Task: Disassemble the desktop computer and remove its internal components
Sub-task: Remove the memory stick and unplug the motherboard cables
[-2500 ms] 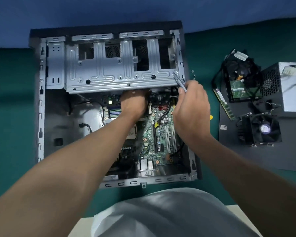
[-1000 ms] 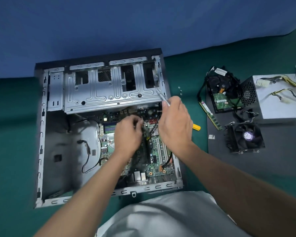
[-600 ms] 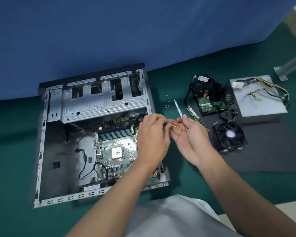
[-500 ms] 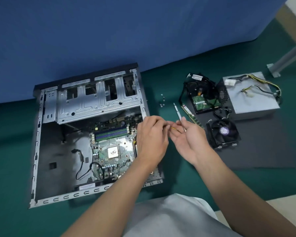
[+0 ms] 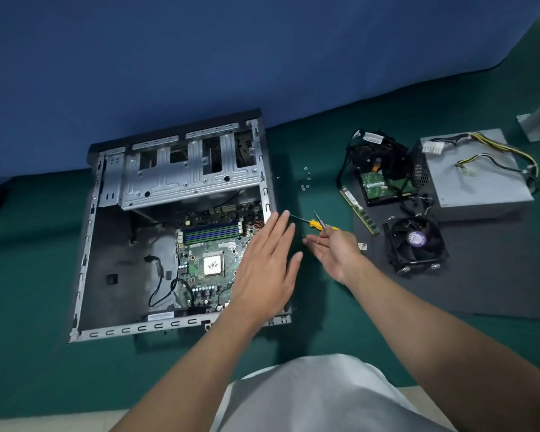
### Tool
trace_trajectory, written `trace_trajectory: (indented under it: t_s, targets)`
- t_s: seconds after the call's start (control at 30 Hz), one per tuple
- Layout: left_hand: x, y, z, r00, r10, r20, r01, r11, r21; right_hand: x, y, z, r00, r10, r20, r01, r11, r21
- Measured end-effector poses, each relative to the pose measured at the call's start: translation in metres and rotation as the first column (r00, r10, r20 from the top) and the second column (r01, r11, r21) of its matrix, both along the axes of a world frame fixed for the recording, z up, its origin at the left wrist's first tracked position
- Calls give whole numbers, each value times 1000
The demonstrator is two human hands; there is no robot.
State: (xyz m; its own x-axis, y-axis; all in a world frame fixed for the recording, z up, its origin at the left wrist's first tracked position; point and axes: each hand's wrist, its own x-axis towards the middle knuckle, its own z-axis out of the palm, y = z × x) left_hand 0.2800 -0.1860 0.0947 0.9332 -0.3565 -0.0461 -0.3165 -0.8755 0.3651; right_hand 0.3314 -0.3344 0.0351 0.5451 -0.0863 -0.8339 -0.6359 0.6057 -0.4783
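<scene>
The case [image 5: 85, 244] lies on its side, open face up, on the green floor [image 5: 28, 307], left of middle. Its long axis runs about 6 to 12 o'clock, tipped a little toward 1, with the metal cage [image 5: 190, 173] at the 12 end. Inside, the motherboard [image 5: 200, 275] takes the 3 o'clock half, its memory slots [image 5: 212, 230] running 9 to 3, and a black cable [image 5: 164, 293] loops at 9 of the board. The left hand [image 5: 268, 266] is flat, fingers straight, pointing to 1 over the case's 3 o'clock wall; whether it touches, I cannot tell. The right hand [image 5: 337, 249], at 3 of it, lies palm up and pinches a thin silver driver [image 5: 319, 220], tip toward 11. A yellow screwdriver [image 5: 317, 225] lies behind it, axis 10 to 4. A black mat [image 5: 496, 275] at 3 o'clock carries the hard drive [image 5: 378, 179], power supply [image 5: 477, 179] and fan [image 5: 416, 241], with the RAM stick [image 5: 359, 210] by its 9 edge. Loose screws [image 5: 306, 182] sit on the floor at 12 of the right hand.
</scene>
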Motion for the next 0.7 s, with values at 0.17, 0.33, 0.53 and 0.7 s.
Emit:
trace_trajectory:
  t_s: [0.17,0.33,0.53,0.7]
  targets:
    - [-4,0,-2,999,38,20,-37,999,-29,10,3,-11,998,64,-21,-65,998,-28]
    - [-5,0,-2,998,42,37,-41,998,-40,10,0,-14,997,83,3,-83,996,-13]
    - [-5,2,-1,998,27,54,-24,999,-45,5,-12,-6,987,151,46,-147,986,-75]
    - [-12,15,2,999,-36,40,37,999,-7,-5,-14,17,975,213,66,-182,931,-315]
